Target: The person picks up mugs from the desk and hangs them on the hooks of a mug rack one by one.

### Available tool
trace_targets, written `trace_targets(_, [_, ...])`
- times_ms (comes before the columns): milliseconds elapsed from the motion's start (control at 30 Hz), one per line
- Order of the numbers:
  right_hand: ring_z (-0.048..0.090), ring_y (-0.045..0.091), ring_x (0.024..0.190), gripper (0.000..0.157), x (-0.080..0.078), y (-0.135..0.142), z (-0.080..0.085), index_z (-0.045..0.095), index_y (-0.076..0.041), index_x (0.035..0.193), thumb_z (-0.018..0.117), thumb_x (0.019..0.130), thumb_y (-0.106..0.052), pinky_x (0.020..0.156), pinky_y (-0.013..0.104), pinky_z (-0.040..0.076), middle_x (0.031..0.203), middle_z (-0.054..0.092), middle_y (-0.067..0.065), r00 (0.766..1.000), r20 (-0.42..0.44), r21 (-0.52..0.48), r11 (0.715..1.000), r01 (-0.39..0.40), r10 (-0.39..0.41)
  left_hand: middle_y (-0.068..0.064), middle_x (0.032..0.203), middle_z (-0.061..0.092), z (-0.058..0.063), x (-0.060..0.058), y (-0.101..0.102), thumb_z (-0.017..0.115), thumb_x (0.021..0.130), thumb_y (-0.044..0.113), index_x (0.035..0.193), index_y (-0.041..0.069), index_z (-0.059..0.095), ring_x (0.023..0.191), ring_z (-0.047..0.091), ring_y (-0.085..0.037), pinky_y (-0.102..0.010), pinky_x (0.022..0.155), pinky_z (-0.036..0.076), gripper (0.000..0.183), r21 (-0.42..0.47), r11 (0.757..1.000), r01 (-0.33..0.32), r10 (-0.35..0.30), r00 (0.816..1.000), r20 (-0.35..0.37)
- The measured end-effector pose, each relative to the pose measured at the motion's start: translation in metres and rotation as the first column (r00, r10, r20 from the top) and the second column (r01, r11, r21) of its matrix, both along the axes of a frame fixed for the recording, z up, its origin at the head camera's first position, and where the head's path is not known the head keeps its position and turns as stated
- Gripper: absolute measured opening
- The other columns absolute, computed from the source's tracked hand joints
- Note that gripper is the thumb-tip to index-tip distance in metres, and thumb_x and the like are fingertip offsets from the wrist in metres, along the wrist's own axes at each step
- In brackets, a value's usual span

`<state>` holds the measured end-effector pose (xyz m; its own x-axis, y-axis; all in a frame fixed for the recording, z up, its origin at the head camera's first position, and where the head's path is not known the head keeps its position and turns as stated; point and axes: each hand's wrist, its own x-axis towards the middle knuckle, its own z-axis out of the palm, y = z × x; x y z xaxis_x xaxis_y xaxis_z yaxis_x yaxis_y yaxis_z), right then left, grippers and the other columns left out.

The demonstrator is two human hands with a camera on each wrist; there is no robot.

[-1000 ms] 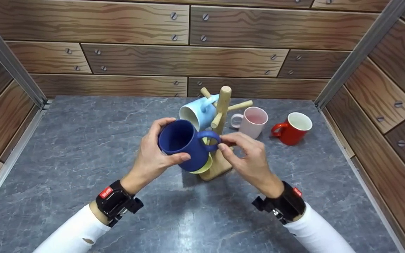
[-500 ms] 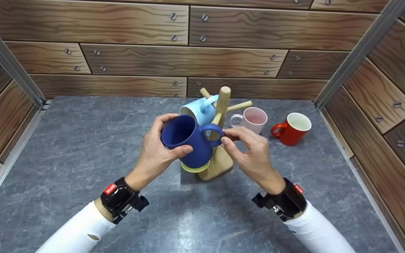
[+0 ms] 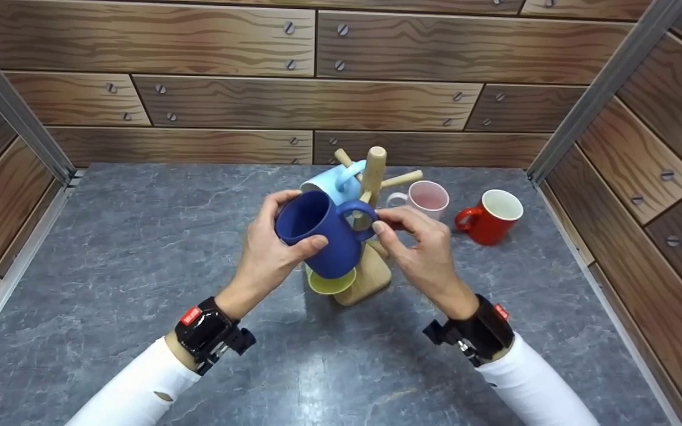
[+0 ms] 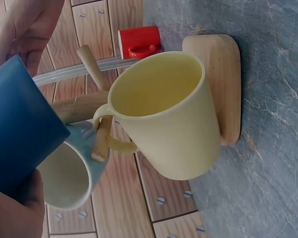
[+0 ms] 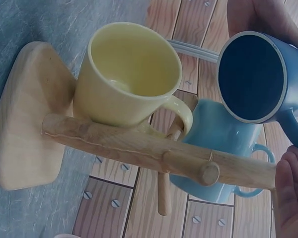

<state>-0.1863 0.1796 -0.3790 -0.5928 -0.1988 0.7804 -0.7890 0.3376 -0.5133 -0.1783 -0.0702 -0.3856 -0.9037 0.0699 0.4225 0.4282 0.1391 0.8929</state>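
Wood-patterned panels (image 3: 228, 35) enclose a grey surface (image 3: 140, 266) bearing a rack (image 3: 378, 160). The blue mug (image 3: 335, 245) is held aloft, tilted, on the near side of the rack's post. Left grip: the left hand (image 3: 267, 242) holds the body, thumb across the front. Right grip: narrow, the right hand (image 3: 421, 248) pinching the outer edge of the handle (image 3: 357, 206). Below hangs the yellow mug (image 4: 169, 134); beyond, to the left, the light blue mug (image 3: 332, 180). Pink (image 3: 428, 198) and red (image 3: 489, 219) mugs stand to the right.

Whether the near peg (image 3: 367, 196) passes through the loop cannot be told. Assessment: centre the loop on the peg tip before advancing, clear the yellow rim, and maintain left-hand support until the handle bears on wood.
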Motion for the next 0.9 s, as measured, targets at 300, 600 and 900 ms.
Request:
trace_targets(300, [0.07, 0.017, 0.087, 0.017, -0.005, 0.003, 0.001, 0.078, -0.001, 0.109, 0.073, 0.093, 0.003, 0.08, 0.027, 0.059, 0.099, 0.076, 0.005, 1.0, 0.015, -0.006, 1.0, 0.007, -0.007, -0.007, 0.124, 0.068, -0.003, 0.001, 0.0, 0.079, 0.063, 0.083, 0.137, 0.008, 0.055, 0.112, 0.065, -0.019, -0.041, 0.097, 0.053, 0.108, -0.082, 0.997, 0.012, -0.008, 0.998, 0.056])
trace_targets(600, [0.07, 0.019, 0.09, 0.017, -0.012, 0.005, 0.002, 0.078, -0.001, 0.109, 0.074, 0.093, 0.002, 0.084, 0.025, 0.058, 0.103, 0.075, 0.007, 0.999, 0.002, 0.017, 0.999, 0.037, -0.037, -0.005, 0.13, 0.06, -0.009, -0.003, 0.002, 0.085, 0.072, 0.067, 0.14, 0.008, 0.057, 0.117, 0.059, -0.023, -0.04, 0.098, 0.053, 0.094, -0.132, 0.991, 0.017, -0.01, 0.999, 0.053])
trace_targets(900, [0.07, 0.018, 0.091, 0.02, -0.017, 0.006, 0.003, 0.078, -0.003, 0.11, 0.075, 0.092, 0.003, 0.084, 0.025, 0.058, 0.103, 0.076, 0.005, 0.999, -0.003, 0.01, 0.999, 0.048, -0.048, -0.009, 0.133, 0.059, -0.014, -0.005, 0.007, 0.087, 0.078, 0.053, 0.144, 0.006, 0.054, 0.12, 0.058, -0.023, -0.039, 0.099, 0.054, 0.088, -0.13, 0.991, 0.043, -0.032, 0.996, 0.083])
